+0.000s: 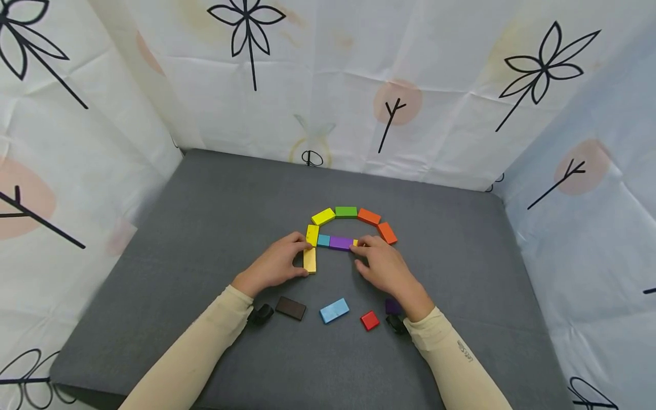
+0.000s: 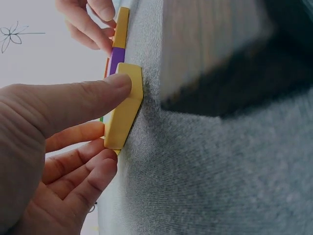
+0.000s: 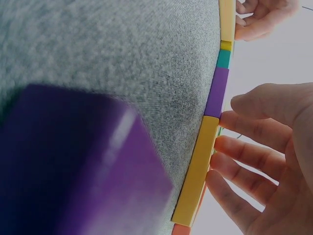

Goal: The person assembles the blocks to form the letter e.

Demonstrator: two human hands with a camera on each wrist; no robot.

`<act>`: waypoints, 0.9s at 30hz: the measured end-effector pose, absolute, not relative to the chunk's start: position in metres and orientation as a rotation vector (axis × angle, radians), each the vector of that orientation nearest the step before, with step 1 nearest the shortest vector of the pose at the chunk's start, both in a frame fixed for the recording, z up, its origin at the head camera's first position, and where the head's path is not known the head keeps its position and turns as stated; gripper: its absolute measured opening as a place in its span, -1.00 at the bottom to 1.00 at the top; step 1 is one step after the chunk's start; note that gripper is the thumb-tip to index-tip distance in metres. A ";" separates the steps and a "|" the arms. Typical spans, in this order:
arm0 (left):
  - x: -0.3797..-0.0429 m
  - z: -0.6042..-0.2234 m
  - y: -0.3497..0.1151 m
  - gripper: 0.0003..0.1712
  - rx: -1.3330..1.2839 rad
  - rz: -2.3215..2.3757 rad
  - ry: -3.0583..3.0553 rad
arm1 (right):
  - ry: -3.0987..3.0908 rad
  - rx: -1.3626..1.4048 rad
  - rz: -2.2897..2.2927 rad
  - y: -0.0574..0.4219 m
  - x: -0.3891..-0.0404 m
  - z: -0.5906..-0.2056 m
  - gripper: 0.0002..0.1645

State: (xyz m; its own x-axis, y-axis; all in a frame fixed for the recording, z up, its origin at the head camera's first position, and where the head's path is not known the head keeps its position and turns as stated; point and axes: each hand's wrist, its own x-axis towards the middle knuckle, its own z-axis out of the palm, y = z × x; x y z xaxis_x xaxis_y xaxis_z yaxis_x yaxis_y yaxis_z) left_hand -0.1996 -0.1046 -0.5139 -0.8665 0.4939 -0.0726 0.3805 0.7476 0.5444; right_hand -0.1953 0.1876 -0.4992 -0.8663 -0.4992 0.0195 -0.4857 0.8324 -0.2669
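My left hand [image 1: 277, 261] pinches a pale yellow block [image 1: 310, 262] lengthwise, thumb on its near end and fingertips by its far end. This block lies at the lower left end of an arch, below a yellow block [image 1: 312, 233]. A straight row runs right from there: a teal block [image 1: 324, 241], a purple block [image 1: 340, 243] and an amber block [image 3: 198, 171]. My right hand [image 1: 383, 263] rests its extended fingertips along the amber block, thumb apart from it in the right wrist view. In the head view that hand hides most of the amber block.
The arch continues with another yellow block [image 1: 323, 216], a green block [image 1: 345, 212] and two orange blocks [image 1: 369, 216]. Nearer me on the grey table [image 1: 230, 193] lie a dark brown block [image 1: 290, 308], a light blue block [image 1: 334, 311], a red block [image 1: 369, 320] and a dark purple block [image 1: 393, 307].
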 end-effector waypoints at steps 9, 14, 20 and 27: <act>-0.200 -0.516 -0.103 -0.28 0.678 0.771 2.754 | 2.962 -0.802 -0.406 0.188 -0.196 -0.500 -0.49; -0.202 -0.517 -0.103 -0.27 0.682 0.769 2.765 | 2.959 -0.798 -0.417 0.188 -0.196 -0.498 -0.48; -0.202 -0.518 -0.102 -0.27 0.677 0.759 2.770 | 2.958 -0.796 -0.407 0.187 -0.196 -0.498 -0.49; -0.200 -0.517 -0.101 -0.28 0.656 0.753 2.775 | 2.956 -0.782 -0.414 0.187 -0.196 -0.499 -0.49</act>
State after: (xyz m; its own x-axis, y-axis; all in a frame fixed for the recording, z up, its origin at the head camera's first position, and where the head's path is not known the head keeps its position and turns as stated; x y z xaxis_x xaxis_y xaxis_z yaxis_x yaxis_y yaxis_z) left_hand -0.1999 -0.1008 -0.5172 -0.8835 0.4635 -0.0675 0.3658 0.7728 0.5186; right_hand -0.1955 0.1872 -0.4989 -0.8701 -0.4927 0.0138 -0.4775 0.8358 -0.2709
